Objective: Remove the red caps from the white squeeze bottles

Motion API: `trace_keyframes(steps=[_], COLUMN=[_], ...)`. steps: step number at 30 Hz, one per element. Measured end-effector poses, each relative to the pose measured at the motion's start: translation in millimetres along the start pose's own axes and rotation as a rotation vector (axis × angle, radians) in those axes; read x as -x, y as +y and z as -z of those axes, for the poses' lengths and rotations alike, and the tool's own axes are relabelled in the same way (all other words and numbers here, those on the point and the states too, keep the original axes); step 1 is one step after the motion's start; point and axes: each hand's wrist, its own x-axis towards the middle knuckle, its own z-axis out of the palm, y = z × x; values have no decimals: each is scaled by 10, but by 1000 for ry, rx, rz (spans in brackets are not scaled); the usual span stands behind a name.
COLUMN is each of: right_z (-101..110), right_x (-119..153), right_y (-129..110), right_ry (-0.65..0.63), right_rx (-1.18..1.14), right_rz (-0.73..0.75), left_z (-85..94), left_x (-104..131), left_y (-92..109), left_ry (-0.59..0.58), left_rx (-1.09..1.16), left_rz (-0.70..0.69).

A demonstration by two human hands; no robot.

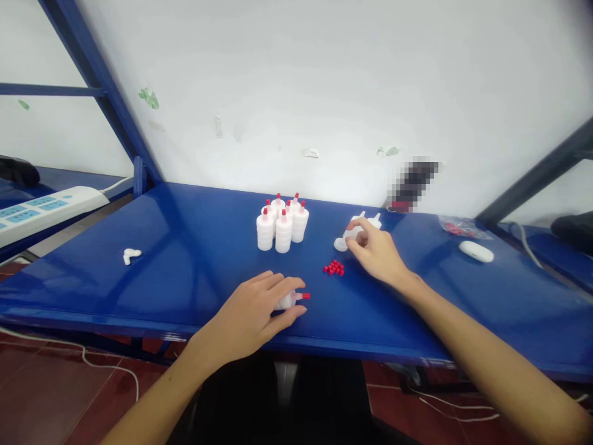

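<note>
Though red-tipped, a plain white bottle (287,301) in the grasping left hand (262,309), right hand (373,247) beside white-tipped bottles (374,222), hold unclear.

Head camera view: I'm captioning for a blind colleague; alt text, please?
A person's left hand holds a red-capped white squeeze bottle on its side; the right hand is at white nozzle tops beside loose red caps. Seven red-capped bottles stand together on the blue table.
</note>
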Motion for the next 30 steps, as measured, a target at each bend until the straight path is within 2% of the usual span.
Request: trace_keyframes(steps=[5,11,17,22,26,28,30], right_z=[-14,-25,-11,17,52,50,24], right_x=[-48,-62,-59,-71,22,124,232], right_y=[81,92,88,131,85,-19,-172], right_ry=[-119,-122,-134,-94,33,-2,-118], right_rx=[125,167,156,177,32,-72,-123], right_rz=[3,-38,-11,-9,137,290,477], left_z=[0,-2,11,10,9,6,3], left_x=[2,0,-7,-1,-3,-5,-6], left_y=[-1,-8,0,-4,7,16,21], left_ry=[15,11,-2,18,22,30,33], left_rx=[-8,-15,-16,-25,-28,-22,-9], left_rz=[-10,-6,2,-1,4,15,31])
